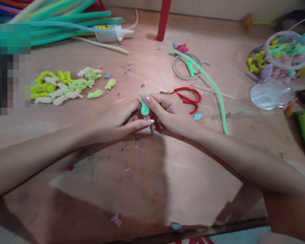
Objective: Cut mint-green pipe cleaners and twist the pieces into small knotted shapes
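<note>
Between my two hands is a small twisted piece of mint-green pipe cleaner (145, 109), coiled into a loop at its lower end. My left hand (124, 117) closes around it from the left, its thumb stretched out below the piece. From the right, my right hand (169, 110) pinches its upper part between thumb and forefinger. Just behind my right hand lie red-handled scissors (188, 89), their blades partly hidden by the hand. A long mint-green pipe cleaner (216, 84) curves across the table to the right of them.
Twisted yellow and cream pieces (58, 87) are heaped at left. A glue bottle (109, 34) lies by bundled pipe cleaners (73, 20). A tape ring (175, 66) surrounds a green piece. At right are a colourful pile (277, 57) and a clear lid (270, 95). A red post (164, 20) stands behind.
</note>
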Demonstrator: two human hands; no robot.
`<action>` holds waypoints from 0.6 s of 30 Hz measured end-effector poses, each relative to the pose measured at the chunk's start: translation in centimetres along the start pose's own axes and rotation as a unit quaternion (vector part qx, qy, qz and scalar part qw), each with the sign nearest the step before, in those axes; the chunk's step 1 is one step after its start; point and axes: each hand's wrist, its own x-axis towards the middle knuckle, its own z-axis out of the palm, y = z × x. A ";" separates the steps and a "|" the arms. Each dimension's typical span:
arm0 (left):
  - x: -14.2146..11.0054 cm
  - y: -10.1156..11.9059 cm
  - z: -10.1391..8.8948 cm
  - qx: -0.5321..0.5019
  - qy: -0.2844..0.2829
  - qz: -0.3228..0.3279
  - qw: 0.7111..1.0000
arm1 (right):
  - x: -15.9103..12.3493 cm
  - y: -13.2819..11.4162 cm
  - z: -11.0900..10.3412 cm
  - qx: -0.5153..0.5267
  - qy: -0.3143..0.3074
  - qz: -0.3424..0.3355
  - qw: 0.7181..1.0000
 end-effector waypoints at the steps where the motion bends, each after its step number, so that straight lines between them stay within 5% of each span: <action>1: -0.1 0.1 0.0 -0.015 -0.014 -0.012 1.000 | -0.1 0.0 0.1 0.002 0.025 -0.008 1.000; 6: -0.1 0.5 -0.2 -0.064 -0.044 -0.079 0.994 | -0.1 0.0 0.5 -0.029 0.055 -0.025 0.998; 18: -0.6 -0.1 -0.2 -0.245 -0.037 -0.063 0.967 | 0.3 0.4 -0.4 -0.015 -0.005 -0.020 1.000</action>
